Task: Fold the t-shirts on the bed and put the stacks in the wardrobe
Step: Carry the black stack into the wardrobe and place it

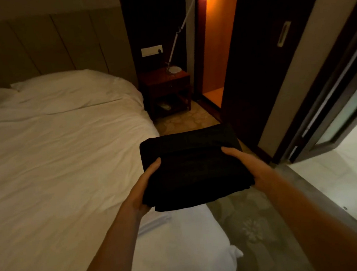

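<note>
Black folded t-shirts form a stack point(191, 166) that is held up in the air between both hands, over the edge of the bed point(57, 155) and the patterned carpet point(251, 226) beside it. The left hand point(144, 189) grips the stack's left side, thumb lying on top and the fingers curled underneath out of sight; the right hand point(247, 166) grips the right side the same way, thumb on the top layer. Several layered edges show at the near side of the stack, just between the two wrists, though the dim light makes it hard to count how many shirts there are. Below the left wrist, on the white sheet, lies a small folded white cloth point(156, 221), possibly another garment. Beyond the grip, straight ahead past the far edge of the stack, a wardrobe point(210, 58) stands open, its interior lit orange, with a dark sliding door point(264, 64) to the right of the opening. Ahead and slightly left of the grip sits a wooden bedside table point(165, 89) carrying a desk lamp point(178, 41) on a long angled arm. To the left of both hands the bed stretches away to a white pillow point(67, 88) against a padded headboard point(38, 46)
</note>
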Action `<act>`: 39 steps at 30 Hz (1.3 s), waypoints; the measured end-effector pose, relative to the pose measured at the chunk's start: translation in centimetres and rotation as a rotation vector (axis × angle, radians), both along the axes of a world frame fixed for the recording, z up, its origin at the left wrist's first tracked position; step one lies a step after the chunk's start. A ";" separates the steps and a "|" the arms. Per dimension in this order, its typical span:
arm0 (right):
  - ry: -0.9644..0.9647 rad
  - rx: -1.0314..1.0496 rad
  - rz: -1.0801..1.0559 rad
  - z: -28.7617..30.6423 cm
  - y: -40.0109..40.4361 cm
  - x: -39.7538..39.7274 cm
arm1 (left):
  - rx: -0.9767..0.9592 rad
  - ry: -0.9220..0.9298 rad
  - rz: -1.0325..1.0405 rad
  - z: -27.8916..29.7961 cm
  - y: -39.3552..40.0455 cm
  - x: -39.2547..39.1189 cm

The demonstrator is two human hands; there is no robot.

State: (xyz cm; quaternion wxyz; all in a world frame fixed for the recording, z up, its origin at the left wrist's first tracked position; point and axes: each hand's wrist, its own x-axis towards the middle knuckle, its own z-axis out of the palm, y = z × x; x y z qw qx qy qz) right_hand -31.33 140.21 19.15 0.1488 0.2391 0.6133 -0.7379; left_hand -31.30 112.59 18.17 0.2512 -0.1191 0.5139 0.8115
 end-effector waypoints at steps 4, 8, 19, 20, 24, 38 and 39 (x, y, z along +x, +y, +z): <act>0.007 -0.008 -0.056 0.4 7.4 0.6 | -0.032 0.015 -0.025 0.7 7.1 -0.4; -0.013 -0.056 -0.116 0.1 12.6 0.2 | -0.065 0.050 -0.054 1.4 12.2 -2.0; -0.007 -0.118 -0.129 -2.4 20.8 -7.6 | -0.084 0.020 -0.077 -0.1 20.0 -10.9; -0.006 -0.125 -0.117 -2.7 21.5 -9.0 | -0.074 0.020 -0.059 -0.5 20.7 -12.3; -0.019 -0.130 -0.058 -3.9 24.3 -15.5 | -0.042 0.009 -0.063 -1.9 23.3 -18.8; 0.005 -0.126 0.038 -2.1 31.7 -37.4 | 0.046 -0.031 -0.082 -0.7 29.7 -38.6; 0.015 -0.116 0.043 -2.3 32.2 -38.7 | 0.072 -0.006 -0.095 -1.2 30.0 -40.1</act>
